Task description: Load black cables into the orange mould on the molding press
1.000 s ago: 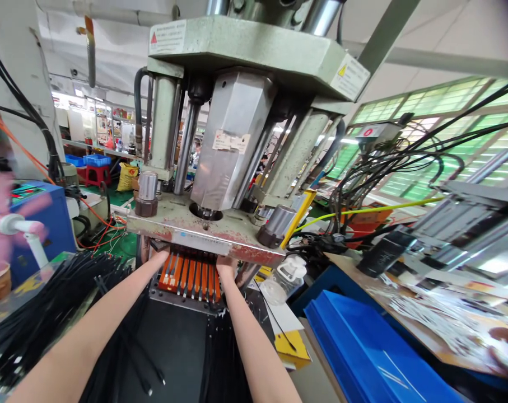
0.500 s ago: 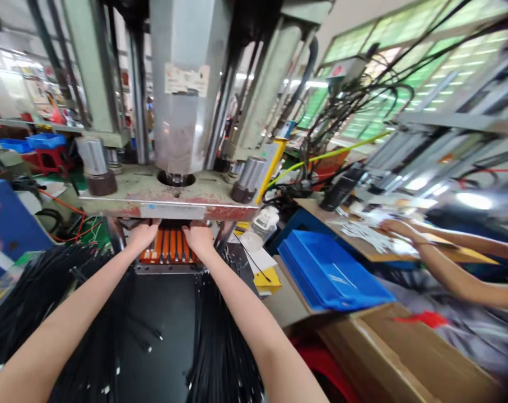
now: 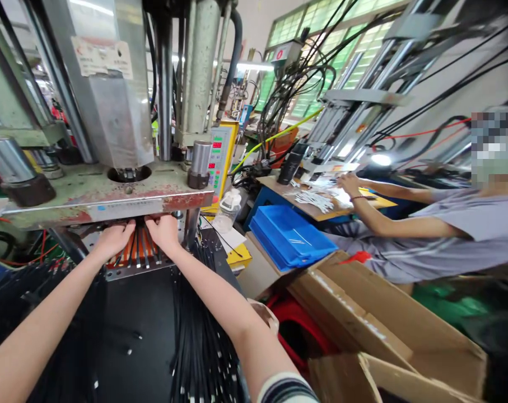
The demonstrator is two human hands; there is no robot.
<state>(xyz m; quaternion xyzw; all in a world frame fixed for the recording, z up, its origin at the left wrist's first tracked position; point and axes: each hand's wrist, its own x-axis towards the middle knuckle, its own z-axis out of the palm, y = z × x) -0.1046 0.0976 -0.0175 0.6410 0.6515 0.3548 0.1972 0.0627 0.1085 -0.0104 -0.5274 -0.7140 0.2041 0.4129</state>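
Note:
Both hands reach under the front edge of a press [image 3: 153,205]. My left hand [image 3: 114,238] is at the left side of an orange fixture [image 3: 133,251], and my right hand [image 3: 163,230] is at its right side. Black cables with silver connector ends [image 3: 138,258] lie side by side across the fixture. The fingers of both hands are bent inward and partly hidden by the press and the cables, so their grip cannot be made out. Bundles of black cables [image 3: 199,330] spread over the dark table [image 3: 140,319] on both sides.
Right of the press are a control panel [image 3: 217,159], a clear plastic bottle [image 3: 228,208], a blue tray [image 3: 289,238] and cardboard boxes [image 3: 388,319]. Farther right, a seated person [image 3: 430,229] works with white cables [image 3: 315,197] at another machine.
The camera view has swung to the right, bringing the control panel and the other person into sight. Both hands stay at the fixture, and the cable ends now look more slanted and bunched.

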